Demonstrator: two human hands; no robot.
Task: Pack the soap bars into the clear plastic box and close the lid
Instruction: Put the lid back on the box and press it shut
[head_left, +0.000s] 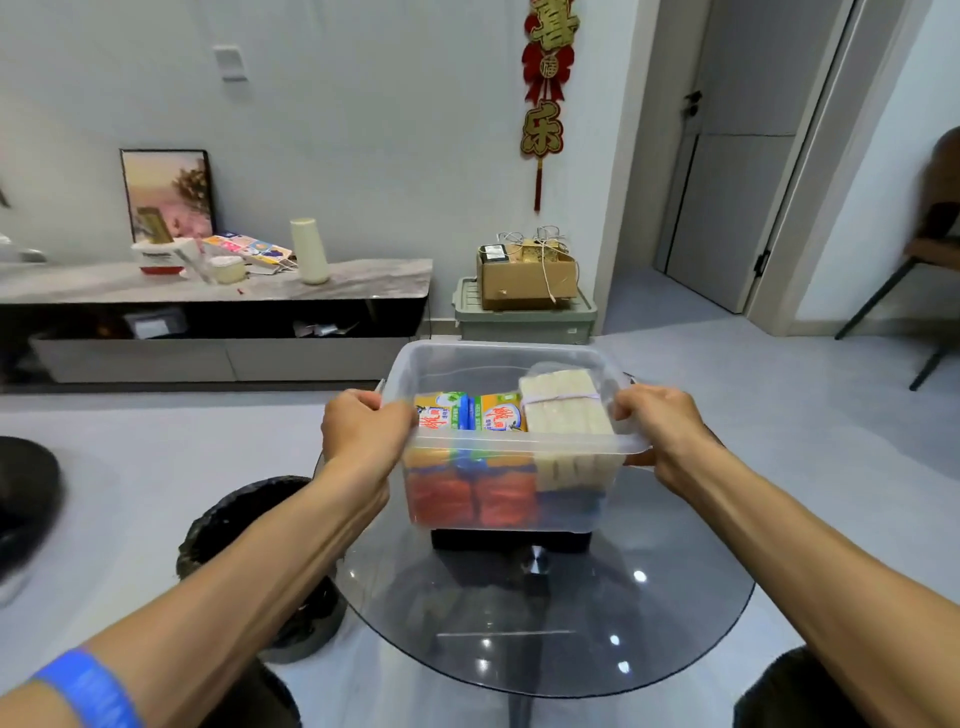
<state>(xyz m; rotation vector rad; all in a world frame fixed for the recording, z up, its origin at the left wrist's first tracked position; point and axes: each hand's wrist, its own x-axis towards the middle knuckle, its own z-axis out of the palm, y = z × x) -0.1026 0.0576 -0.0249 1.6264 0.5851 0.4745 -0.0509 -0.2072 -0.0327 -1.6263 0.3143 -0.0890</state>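
A clear plastic box is held above a round glass table. My left hand grips its left rim and my right hand grips its right rim. Inside stand boxed soap bars with orange, green and blue packaging on the left. A bundle of pale cream soap bars bound with a band fills the right side. No lid is on the box and I see no lid anywhere.
A black-lined bin stands on the floor left of the table. A low TV cabinet with clutter runs along the far wall. A green crate carrying a cardboard box sits behind. A chair is at the right.
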